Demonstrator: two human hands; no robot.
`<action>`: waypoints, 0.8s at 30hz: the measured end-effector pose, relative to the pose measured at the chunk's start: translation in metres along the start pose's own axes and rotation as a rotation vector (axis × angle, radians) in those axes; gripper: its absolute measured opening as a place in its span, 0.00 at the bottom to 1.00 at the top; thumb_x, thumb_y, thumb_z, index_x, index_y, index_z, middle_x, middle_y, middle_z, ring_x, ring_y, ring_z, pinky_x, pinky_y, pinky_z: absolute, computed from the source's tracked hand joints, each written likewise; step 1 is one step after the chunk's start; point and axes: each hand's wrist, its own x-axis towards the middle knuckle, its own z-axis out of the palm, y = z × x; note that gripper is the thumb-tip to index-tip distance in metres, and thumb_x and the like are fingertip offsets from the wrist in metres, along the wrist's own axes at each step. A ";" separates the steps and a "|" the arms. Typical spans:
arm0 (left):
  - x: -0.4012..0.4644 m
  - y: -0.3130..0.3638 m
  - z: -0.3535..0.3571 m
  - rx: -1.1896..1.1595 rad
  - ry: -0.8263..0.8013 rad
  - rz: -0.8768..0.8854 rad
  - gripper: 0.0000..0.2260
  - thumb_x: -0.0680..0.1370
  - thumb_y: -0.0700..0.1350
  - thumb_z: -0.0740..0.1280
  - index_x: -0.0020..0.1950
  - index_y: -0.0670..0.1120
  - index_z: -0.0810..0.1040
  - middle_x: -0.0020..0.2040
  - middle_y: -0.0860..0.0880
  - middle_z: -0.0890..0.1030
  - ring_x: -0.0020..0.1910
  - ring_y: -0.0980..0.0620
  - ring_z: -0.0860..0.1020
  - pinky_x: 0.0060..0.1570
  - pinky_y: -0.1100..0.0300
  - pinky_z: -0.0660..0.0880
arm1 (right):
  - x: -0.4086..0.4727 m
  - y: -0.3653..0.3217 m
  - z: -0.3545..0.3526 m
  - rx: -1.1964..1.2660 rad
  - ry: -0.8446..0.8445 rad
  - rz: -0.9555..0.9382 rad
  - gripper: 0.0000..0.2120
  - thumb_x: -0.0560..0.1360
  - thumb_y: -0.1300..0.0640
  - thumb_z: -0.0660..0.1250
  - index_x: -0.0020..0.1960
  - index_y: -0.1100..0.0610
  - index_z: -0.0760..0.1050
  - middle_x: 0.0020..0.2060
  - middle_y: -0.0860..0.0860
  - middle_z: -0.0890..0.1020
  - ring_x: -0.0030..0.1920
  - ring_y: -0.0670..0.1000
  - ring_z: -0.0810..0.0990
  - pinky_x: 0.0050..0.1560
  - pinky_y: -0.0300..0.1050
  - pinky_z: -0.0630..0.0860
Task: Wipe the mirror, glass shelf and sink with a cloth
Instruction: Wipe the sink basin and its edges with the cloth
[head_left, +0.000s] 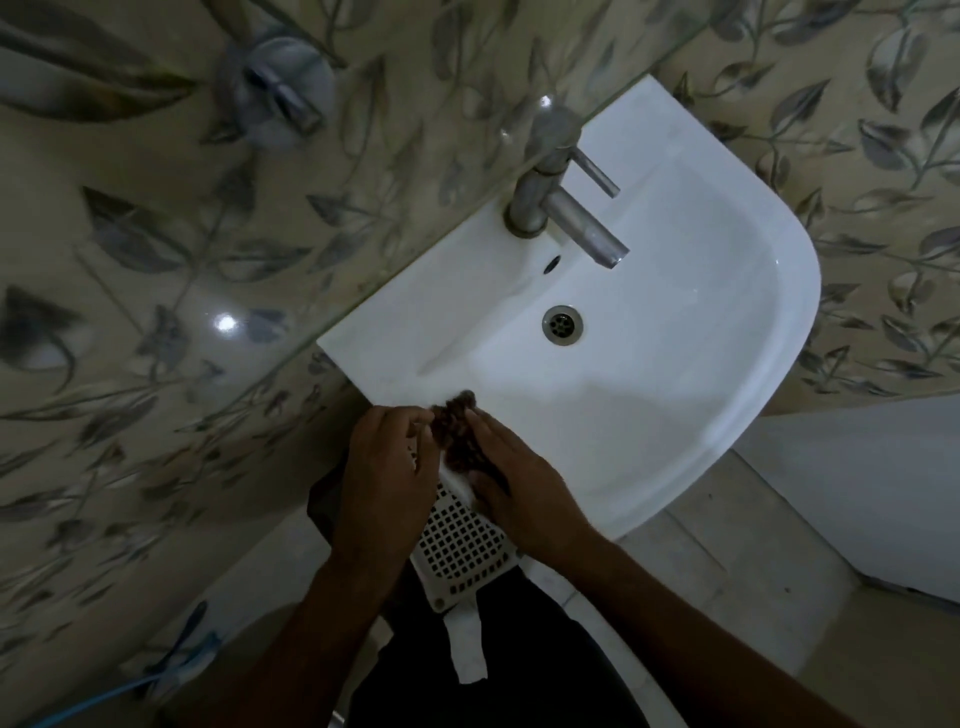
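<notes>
Both hands meet at the near rim of the one white sink: my left hand pinches the single dark brown cloth with curled fingers, and my right hand lies on it, fingers nearly straight. One steel tap and one drain sit beyond. Below my wrists hangs one white perforated grille.

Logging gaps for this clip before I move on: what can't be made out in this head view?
- Cloth: mostly covered by the left hand and right hand; its full extent is unclear.
- Mirror: not identifiable in frame.
- Glass shelf: cut off by the frame edges, and its surface condition is unreadable.
- Sink: its near-left rim is hidden by both hands.
- White perforated object: partly covered by the hands; what it is remains unclear.
</notes>
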 end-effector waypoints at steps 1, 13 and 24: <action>-0.001 -0.002 -0.004 -0.004 0.021 -0.013 0.08 0.81 0.46 0.60 0.55 0.47 0.76 0.51 0.53 0.74 0.52 0.51 0.76 0.52 0.51 0.77 | 0.015 -0.010 0.011 -0.001 0.027 -0.028 0.32 0.80 0.55 0.62 0.80 0.51 0.54 0.80 0.48 0.58 0.77 0.50 0.61 0.72 0.50 0.69; 0.002 -0.020 -0.024 -0.008 0.021 -0.055 0.09 0.80 0.55 0.58 0.55 0.56 0.73 0.52 0.54 0.76 0.50 0.56 0.77 0.50 0.53 0.78 | 0.010 -0.022 0.041 -0.239 0.114 -0.097 0.27 0.84 0.47 0.53 0.81 0.47 0.50 0.81 0.42 0.46 0.80 0.49 0.42 0.77 0.51 0.61; 0.056 -0.015 -0.039 0.075 0.113 -0.076 0.27 0.78 0.58 0.52 0.70 0.44 0.71 0.68 0.42 0.73 0.67 0.44 0.72 0.65 0.45 0.72 | 0.102 -0.048 0.053 -0.396 0.186 -0.231 0.30 0.82 0.51 0.60 0.81 0.56 0.54 0.80 0.54 0.54 0.81 0.54 0.41 0.80 0.54 0.50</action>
